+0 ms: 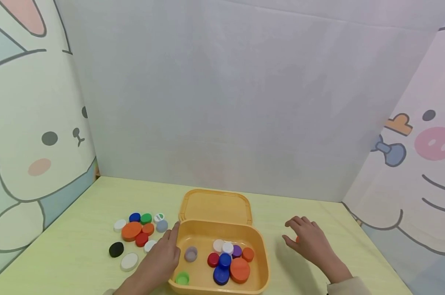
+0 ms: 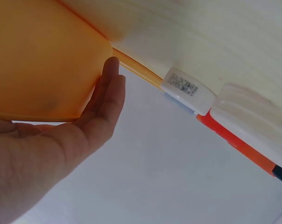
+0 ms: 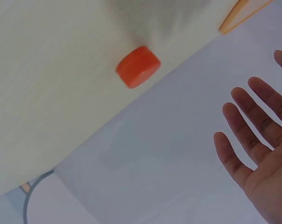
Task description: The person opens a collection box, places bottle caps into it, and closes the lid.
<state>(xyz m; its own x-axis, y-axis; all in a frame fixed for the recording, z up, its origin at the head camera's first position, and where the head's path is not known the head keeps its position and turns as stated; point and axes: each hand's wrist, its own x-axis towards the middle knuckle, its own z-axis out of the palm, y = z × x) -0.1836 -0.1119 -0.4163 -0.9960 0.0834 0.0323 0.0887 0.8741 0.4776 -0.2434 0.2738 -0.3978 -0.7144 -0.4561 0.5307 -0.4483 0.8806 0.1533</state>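
My left hand (image 1: 159,258) holds the left side wall of a yellow-orange plastic box (image 1: 265,262), its fingers (image 2: 110,93) along the outside and the thumb side at the rim. Inside the box lie several bottle caps, among them a large orange cap (image 1: 240,270), blue caps (image 1: 221,275), a red cap (image 1: 213,259) and a green cap (image 1: 182,278). To the right of the box my right hand (image 1: 310,241) hovers with spread fingers, holding nothing. A small orange cap (image 3: 138,67) on the table is mostly hidden behind it in the head view.
Left of the box, several loose caps lie grouped, including an orange one (image 1: 132,231), a black one (image 1: 116,249) and a white one (image 1: 129,262). The box's lid (image 1: 215,206) lies behind it. A grey-white curtain (image 1: 222,102) hangs at the table's back edge.
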